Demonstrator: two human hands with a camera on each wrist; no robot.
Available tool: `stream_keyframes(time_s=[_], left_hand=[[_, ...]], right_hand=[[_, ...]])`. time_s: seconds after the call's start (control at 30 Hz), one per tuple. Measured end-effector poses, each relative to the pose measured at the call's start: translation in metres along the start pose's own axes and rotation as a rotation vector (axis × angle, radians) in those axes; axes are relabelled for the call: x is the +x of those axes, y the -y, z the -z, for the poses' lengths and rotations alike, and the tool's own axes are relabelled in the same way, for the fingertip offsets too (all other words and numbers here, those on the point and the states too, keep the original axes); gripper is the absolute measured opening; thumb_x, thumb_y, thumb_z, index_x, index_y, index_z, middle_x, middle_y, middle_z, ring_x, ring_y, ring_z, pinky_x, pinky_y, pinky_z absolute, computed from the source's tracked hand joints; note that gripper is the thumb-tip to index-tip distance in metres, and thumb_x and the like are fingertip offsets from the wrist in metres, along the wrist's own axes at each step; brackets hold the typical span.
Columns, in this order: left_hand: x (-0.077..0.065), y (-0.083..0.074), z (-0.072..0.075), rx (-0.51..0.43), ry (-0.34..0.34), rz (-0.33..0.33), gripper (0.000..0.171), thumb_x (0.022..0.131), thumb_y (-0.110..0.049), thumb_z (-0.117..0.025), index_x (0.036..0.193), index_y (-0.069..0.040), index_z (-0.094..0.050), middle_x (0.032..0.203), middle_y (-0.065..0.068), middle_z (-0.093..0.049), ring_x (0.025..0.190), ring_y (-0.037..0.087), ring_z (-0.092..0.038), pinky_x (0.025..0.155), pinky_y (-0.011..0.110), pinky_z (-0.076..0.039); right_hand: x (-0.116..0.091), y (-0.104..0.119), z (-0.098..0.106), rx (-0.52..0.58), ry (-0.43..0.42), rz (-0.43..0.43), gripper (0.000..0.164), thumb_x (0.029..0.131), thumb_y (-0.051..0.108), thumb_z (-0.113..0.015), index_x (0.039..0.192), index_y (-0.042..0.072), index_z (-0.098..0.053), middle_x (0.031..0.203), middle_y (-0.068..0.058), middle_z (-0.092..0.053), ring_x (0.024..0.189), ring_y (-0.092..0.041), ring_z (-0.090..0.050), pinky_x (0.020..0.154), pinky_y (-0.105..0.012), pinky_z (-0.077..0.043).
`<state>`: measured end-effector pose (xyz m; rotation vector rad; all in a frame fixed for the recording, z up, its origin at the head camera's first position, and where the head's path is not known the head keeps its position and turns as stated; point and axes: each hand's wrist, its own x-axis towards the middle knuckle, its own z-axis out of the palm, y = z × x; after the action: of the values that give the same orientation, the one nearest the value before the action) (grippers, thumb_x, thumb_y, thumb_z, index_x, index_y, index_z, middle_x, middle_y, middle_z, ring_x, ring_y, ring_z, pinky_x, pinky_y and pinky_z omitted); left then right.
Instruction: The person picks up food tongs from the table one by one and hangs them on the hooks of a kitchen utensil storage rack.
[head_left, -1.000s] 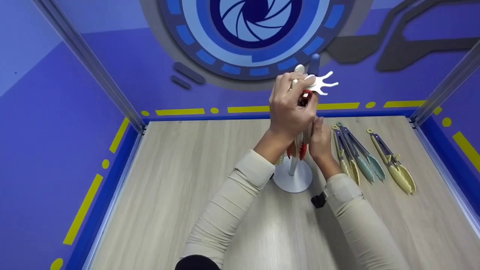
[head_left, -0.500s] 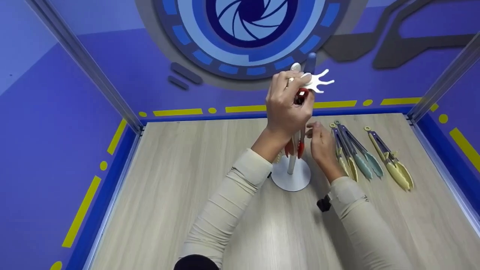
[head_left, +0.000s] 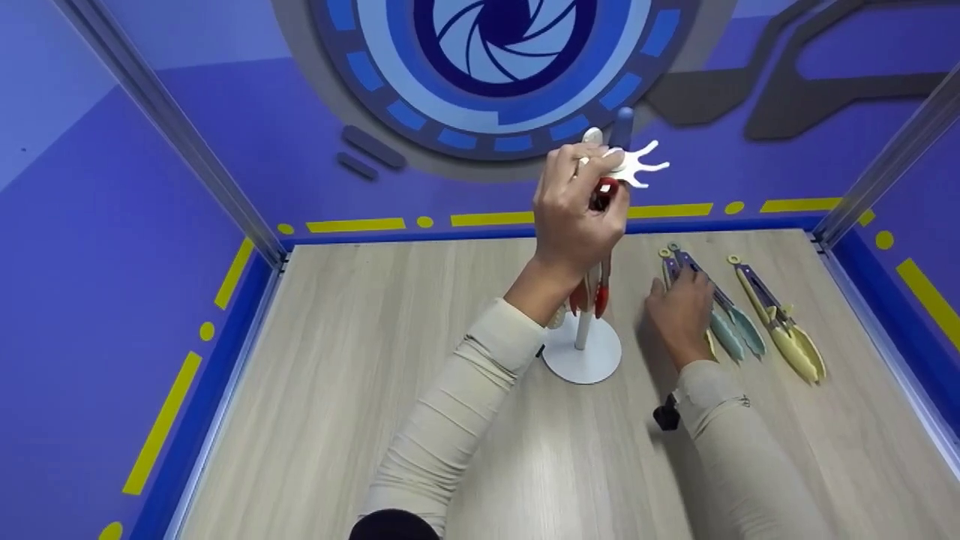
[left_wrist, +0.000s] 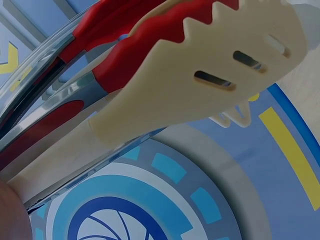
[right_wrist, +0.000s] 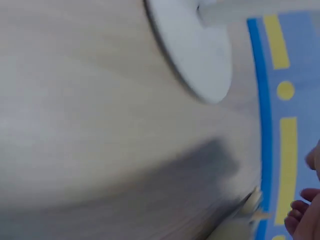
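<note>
My left hand (head_left: 577, 202) holds the top of a white utensil stand (head_left: 592, 363), its thumb against the branched white hooks. Red tongs (head_left: 602, 296) hang beneath that hand, their red ring showing by its fingers. In the left wrist view, cream tongs (left_wrist: 200, 82) with a slotted, toothed head hang in front of the red tongs. My right hand (head_left: 681, 311) is over the yellow tongs (head_left: 664, 255) at the near end of the row, fingers loosely bent and largely hiding them. Whether it touches them cannot be told.
Teal tongs (head_left: 739, 326) lie right beside the right hand, partly covered by it. Another pair of yellow tongs (head_left: 795, 345) lies farther right. A blue-purple printed panel (head_left: 412, 180) rises behind the wooden tabletop (head_left: 375, 360), with side panels left and right.
My right hand has left the hanging tongs beside the stand and moved right and down over the tongs on the table. The left hand keeps its place on the stand.
</note>
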<state>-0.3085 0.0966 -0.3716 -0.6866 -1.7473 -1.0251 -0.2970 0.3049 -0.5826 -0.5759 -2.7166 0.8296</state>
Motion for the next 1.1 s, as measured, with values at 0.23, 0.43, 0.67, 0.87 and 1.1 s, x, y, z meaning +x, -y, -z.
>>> stream_keyframes(time_s=[0.23,0.43,0.67,0.87,1.1], left_hand=[[-0.001,0.001,-0.001,-0.011,-0.012,-0.007,0.024,0.086,-0.014,-0.078,0.110,-0.007,-0.081,0.113,0.011,-0.074,0.111,0.023,-0.068,0.109,0.016,-0.049],[-0.001,0.001,-0.002,-0.007,-0.015,-0.014,0.024,0.087,-0.014,-0.078,0.109,-0.008,-0.081,0.112,0.011,-0.074,0.110,0.024,-0.068,0.108,0.016,-0.049],[0.000,0.002,-0.001,-0.001,-0.006,-0.023,0.023,0.088,-0.015,-0.077,0.110,-0.007,-0.080,0.112,0.011,-0.074,0.110,0.024,-0.068,0.108,0.017,-0.050],[0.000,0.002,-0.002,0.003,0.002,-0.022,0.022,0.088,-0.015,-0.076,0.109,-0.008,-0.080,0.113,0.010,-0.074,0.109,0.023,-0.068,0.105,0.018,-0.051],[-0.001,0.001,-0.001,0.011,0.005,-0.022,0.022,0.088,-0.014,-0.076,0.109,-0.009,-0.080,0.113,0.010,-0.074,0.109,0.023,-0.068,0.104,0.018,-0.051]], right_hand=[[0.002,-0.025,0.000,-0.167,0.090,-0.022,0.062,0.108,0.027,-0.052,0.143,-0.023,-0.044,0.137,-0.041,-0.051,0.130,-0.054,-0.047,0.116,-0.064,-0.040],[0.001,-0.039,-0.002,-0.223,0.137,-0.015,0.062,0.110,0.029,-0.049,0.141,-0.025,-0.045,0.132,-0.043,-0.053,0.128,-0.057,-0.050,0.115,-0.067,-0.041],[0.004,-0.044,-0.011,-0.241,0.183,0.030,0.059,0.111,0.025,-0.044,0.139,-0.027,-0.043,0.125,-0.041,-0.051,0.120,-0.056,-0.052,0.110,-0.068,-0.044],[0.010,-0.047,-0.015,-0.285,0.225,0.058,0.063,0.112,0.030,-0.038,0.134,-0.029,-0.042,0.125,-0.045,-0.051,0.121,-0.057,-0.052,0.110,-0.068,-0.043],[0.014,-0.046,-0.021,-0.289,0.303,-0.012,0.070,0.114,0.035,-0.033,0.146,-0.027,-0.031,0.142,-0.050,-0.043,0.137,-0.063,-0.044,0.116,-0.069,-0.042]])
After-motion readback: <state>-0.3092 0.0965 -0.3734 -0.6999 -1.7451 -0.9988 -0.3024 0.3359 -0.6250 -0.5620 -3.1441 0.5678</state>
